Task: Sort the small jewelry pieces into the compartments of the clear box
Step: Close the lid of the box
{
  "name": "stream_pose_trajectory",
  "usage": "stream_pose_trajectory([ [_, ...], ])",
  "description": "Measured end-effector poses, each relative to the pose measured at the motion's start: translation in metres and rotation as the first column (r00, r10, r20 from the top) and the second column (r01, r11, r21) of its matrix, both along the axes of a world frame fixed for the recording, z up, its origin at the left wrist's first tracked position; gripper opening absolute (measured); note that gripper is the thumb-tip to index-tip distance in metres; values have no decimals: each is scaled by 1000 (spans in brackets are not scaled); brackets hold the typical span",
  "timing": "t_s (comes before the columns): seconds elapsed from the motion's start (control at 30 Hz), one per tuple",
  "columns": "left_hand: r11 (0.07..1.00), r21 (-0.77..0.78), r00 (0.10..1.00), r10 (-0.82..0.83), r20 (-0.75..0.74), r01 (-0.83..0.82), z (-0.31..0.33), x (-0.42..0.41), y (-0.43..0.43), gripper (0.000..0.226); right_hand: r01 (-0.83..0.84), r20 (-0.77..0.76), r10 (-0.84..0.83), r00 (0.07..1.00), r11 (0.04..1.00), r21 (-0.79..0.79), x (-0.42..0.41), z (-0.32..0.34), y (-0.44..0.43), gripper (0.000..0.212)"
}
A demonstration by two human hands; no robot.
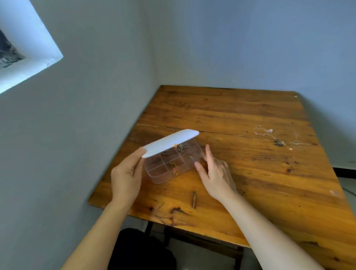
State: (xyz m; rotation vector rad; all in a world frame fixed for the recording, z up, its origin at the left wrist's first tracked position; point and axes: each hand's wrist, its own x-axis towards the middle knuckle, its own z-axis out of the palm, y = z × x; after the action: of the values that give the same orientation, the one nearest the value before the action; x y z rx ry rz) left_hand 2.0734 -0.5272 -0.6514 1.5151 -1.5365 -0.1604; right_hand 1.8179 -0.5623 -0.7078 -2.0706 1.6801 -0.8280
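A clear box (165,178) with several compartments sits near the left edge of the wooden table (257,172). Its lid (169,142) is tilted half up over the far side. My left hand (126,175) grips the lid's left end. My right hand (215,170) rests against the box's right side, fingers apart, holding nothing. Dark jewelry pieces (182,148) lie in the far compartments, a small piece (191,158) in the right one and gold pieces (174,166) in a near middle one. A thin chain (263,131) lies on the table at the far right.
A small brown stick-like object (194,199) lies on the table near the front edge. Grey walls close in on the left and behind the table. A window (14,50) is set in the left wall. A dark stool (138,256) stands below the table's front edge.
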Motion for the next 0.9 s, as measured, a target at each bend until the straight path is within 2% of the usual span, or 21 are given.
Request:
stream_pose_trajectory([
  [0.07, 996, -24, 961, -72, 268, 81, -10, 2, 12, 33, 11, -24, -11, 1000, 1000, -4, 0, 0, 0, 70],
  [0.1, 994, -26, 930, -93, 357, 109, -12, 3, 15, 34, 14, -29, -14, 999, 1000, -6, 1, 1, 0, 67],
  [0.2, 981, -44, 855, -141, 500, 187, -16, 6, 19, 29, 17, -28, -17, 999, 1000, 2, 1, 1, 0, 64],
  [0.27, 975, -1, 804, -182, 567, 221, -18, 7, 23, 39, 16, -20, -16, 1000, 999, 31, 1, 1, -1, 67],
  [0.43, 981, 165, 715, -190, 673, 105, -22, -3, 21, 57, 24, -7, -23, 1000, 997, 76, 0, 0, -3, 72],
  [0.53, 959, 268, 634, -266, 726, 95, -24, -20, 6, 59, 34, -23, -33, 999, 996, 85, 1, -2, -4, 76],
  [0.6, 947, 319, 641, -265, 721, 33, -25, -29, -3, 57, 24, -47, -22, 999, 998, 56, 1, -3, -3, 78],
  [0.67, 943, 325, 692, -193, 696, -64, -27, -36, -9, 56, 7, -73, -6, 997, 1000, 26, 1, -4, -4, 77],
  [0.77, 930, 307, 749, -57, 660, -200, -26, -41, -19, 55, -17, -90, 14, 996, 1000, -25, 0, -7, -5, 62],
  [0.83, 905, 320, 743, -6, 669, -281, -23, -40, -29, 56, -44, -120, 35, 992, 997, -69, 0, -9, -6, 48],
  [0.9, 867, 343, 729, 32, 684, -360, -19, -38, -39, 57, -47, -133, 36, 990, 996, -76, 0, -11, -7, 44],
])
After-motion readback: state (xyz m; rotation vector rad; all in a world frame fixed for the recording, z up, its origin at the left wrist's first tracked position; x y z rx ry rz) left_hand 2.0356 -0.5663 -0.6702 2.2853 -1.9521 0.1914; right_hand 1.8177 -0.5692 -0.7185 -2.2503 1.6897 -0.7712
